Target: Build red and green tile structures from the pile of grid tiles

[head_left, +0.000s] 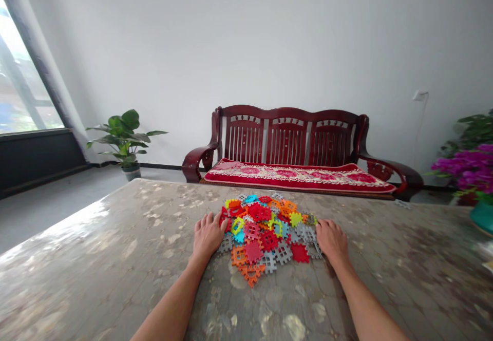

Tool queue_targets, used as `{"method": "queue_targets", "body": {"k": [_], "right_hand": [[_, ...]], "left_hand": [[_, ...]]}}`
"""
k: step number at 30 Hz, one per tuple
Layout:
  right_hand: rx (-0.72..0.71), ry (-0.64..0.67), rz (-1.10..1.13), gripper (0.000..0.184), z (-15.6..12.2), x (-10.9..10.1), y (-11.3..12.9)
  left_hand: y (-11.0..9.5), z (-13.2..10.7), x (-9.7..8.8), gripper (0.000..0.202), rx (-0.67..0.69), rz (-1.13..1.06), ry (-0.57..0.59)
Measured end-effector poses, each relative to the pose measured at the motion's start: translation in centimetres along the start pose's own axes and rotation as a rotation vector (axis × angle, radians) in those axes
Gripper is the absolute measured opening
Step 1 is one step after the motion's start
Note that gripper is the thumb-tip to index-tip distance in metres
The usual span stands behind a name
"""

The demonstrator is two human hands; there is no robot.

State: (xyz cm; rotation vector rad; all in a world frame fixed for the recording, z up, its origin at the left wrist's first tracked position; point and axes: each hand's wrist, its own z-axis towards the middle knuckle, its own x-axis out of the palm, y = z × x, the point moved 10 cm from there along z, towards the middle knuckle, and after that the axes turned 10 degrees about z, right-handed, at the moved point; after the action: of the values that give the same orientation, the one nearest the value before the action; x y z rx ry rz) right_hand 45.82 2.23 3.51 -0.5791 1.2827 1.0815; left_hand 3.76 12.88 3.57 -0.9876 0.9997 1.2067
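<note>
A heap of flat plastic interlocking tiles [269, 238] in red, orange, grey, yellow-green and blue lies on the table between my hands. My left hand [208, 234] rests palm down against the heap's left side, its fingers stretched forward beside red and grey tiles. On the opposite side, my right hand [332, 237] lies palm down next to the grey tiles [308, 233], its fingertips at the heap's edge. Neither hand grips a tile. At the near end of the heap sits an orange triangular tile [251, 274], close to a plain red square tile [300, 252].
The table [115, 279] has a patterned grey-brown cover. One grey tile [402, 204] lies apart at the far right. A teal vase [482, 219] with purple flowers stands at the right edge. Beyond are a wooden bench [288, 135] and a potted plant [129, 138].
</note>
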Motion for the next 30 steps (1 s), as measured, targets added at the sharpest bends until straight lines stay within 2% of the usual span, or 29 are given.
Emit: {"method": "queue_targets", "body": {"k": [12,21,27,30], "right_hand": [[-0.006,0.016,0.063,0.043,0.5,0.6,-0.5],[-0.051,0.009,0.169,0.046,0.7,1.4,-1.2],[-0.097,-0.028,0.246,0.048,1.2,1.8,-1.9],[-0.106,-0.024,0.254,0.046,1.3,2.0,-2.1]], "left_hand": [[0.2,0.0,0.4,0.051,0.009,0.006,0.034],[0.3,0.3,0.7,0.044,0.038,-0.109,0.048],[1.7,0.7,0.4,0.039,-0.028,-0.279,0.055],[1.7,0.7,0.3,0.043,0.006,-0.267,0.061]]}}
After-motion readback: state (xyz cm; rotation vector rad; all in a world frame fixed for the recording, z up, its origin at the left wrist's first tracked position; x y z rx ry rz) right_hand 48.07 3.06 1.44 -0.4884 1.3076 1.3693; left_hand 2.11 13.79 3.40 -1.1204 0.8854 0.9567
